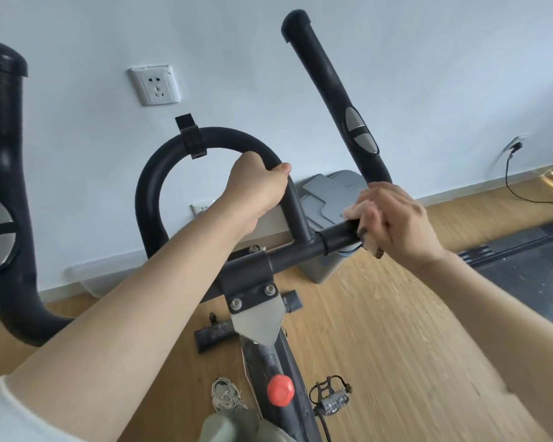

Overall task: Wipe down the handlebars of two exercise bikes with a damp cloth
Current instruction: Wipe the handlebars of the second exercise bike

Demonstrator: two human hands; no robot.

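At the middle of the head view, the left hand [257,183] grips the looped centre bar [160,173] of the handlebars, with the fingers curled over the top of the tube. The right hand [396,221] presses a pale cloth [355,212] onto the crossbar [339,238], just right of the loop's joint. Its fingers are curled round both cloth and tube. Most of the cloth is hidden under the palm, and a patterned corner shows below the bar.

Likely faults from this position:

1. Missed areas. The cloth appears bunched, so it may touch only a narrow strip of the round tube. The underside would then stay dirty.
2. Unwiped patch. The left hand covers part of the loop, and that section is skipped unless the grip shifts.
3. Moisture at the sensors. The right upright grip [326,78] carries metal pulse plates [361,130]. An overly wet cloth could push water into their seams.
4. Slipping. A damp tube gives the bracing hand less hold.
5. Incomplete task. The left upright grip [4,186] is well apart from the cloth, and no second bike shows.
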